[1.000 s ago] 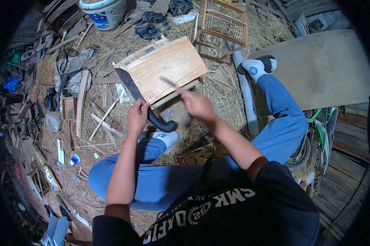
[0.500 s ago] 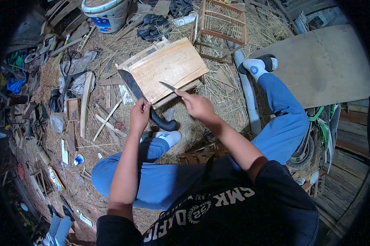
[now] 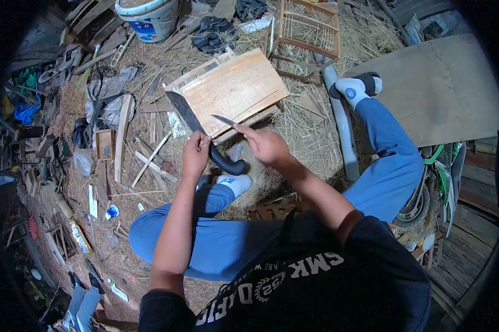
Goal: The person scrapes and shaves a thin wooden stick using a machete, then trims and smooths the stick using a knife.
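My right hand (image 3: 268,147) is closed round the handle of a knife (image 3: 224,120), with its narrow blade pointing left over the top board (image 3: 235,91) of a low wooden bench. My left hand (image 3: 196,157) pinches its fingertips together beside the board's near left corner. What it holds, if anything, is too small to make out. A dark machete-like tool (image 3: 228,164) with a curved black handle lies along the bench's left edge, passing right beside my left fingers; its broad blade reaches up to the far left corner.
Straw and wood scraps cover the ground. A wooden slatted frame (image 3: 306,30) stands behind the bench, and a white bucket (image 3: 150,22) is at the back left. A grey pipe (image 3: 342,124) and a large flat sheet (image 3: 432,91) lie to the right. Another person's legs (image 3: 83,307) show lower left.
The whole view has shifted slightly. The knife has moved a little to the left and nearer me over the board. My left hand stays pinched by the corner.
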